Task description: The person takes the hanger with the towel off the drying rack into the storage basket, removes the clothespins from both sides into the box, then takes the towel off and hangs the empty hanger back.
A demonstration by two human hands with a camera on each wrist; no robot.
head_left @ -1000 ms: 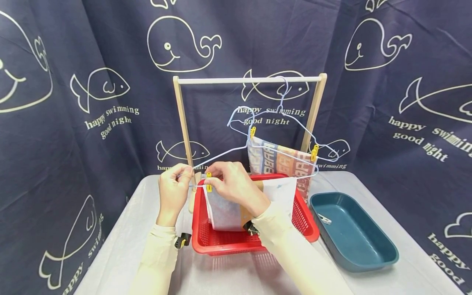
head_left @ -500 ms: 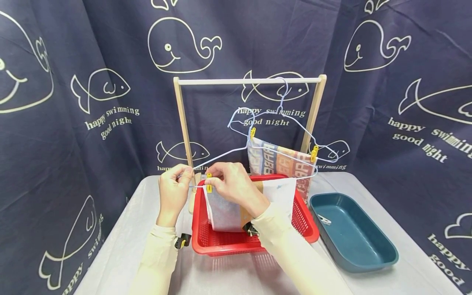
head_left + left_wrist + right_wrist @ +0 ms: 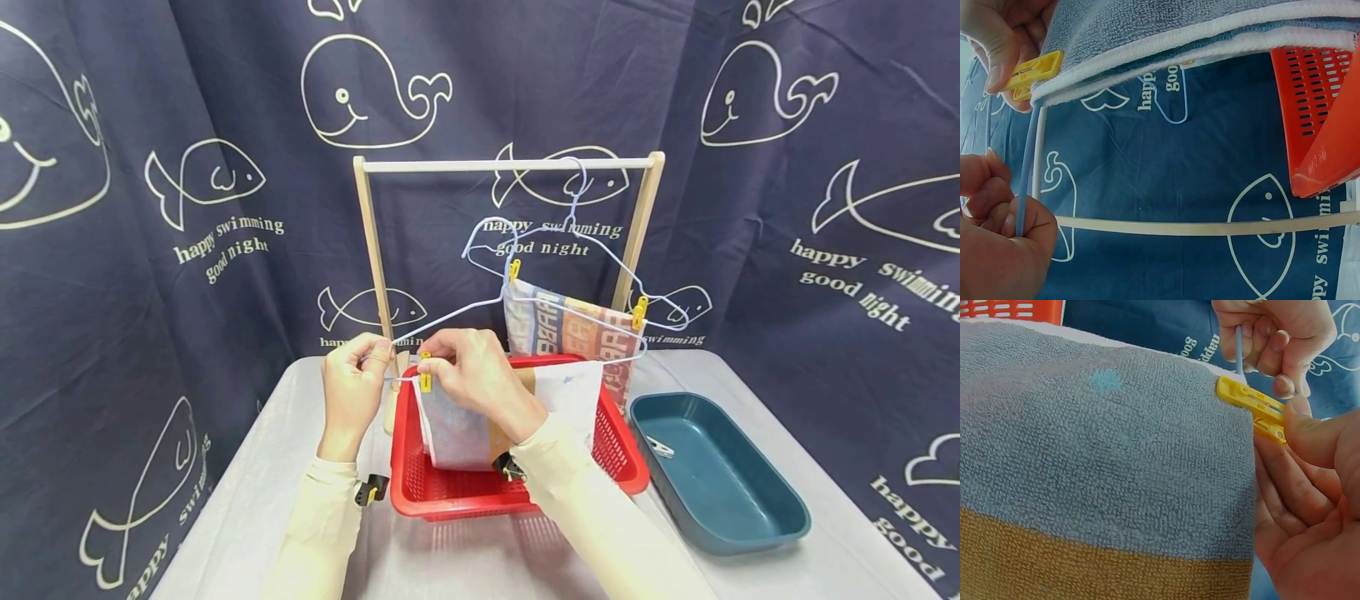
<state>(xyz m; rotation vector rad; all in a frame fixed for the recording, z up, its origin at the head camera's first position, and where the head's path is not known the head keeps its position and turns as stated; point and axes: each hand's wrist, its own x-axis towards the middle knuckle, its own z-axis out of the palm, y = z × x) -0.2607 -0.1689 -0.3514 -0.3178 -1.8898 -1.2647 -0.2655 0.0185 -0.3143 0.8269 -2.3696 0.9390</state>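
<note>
My left hand [image 3: 354,392] grips the left end of a light blue wire hanger [image 3: 457,312]. Over the hanger's lower bar hangs a folded towel [image 3: 1116,444], grey with a brown band and white edges. My right hand [image 3: 480,375] pinches a yellow clothespin [image 3: 1250,400] between thumb and fingers. The clothespin sits over the towel's top left corner at the bar, as the left wrist view shows too. In the head view the right hand covers part of the towel.
A red perforated basket [image 3: 465,504] stands under the towel. Behind it, a rack [image 3: 495,165] carries another hanger [image 3: 603,243] with a patterned towel [image 3: 577,329] held by yellow clothespins. At right, a teal tray [image 3: 750,487] contains a white clothespin [image 3: 660,447].
</note>
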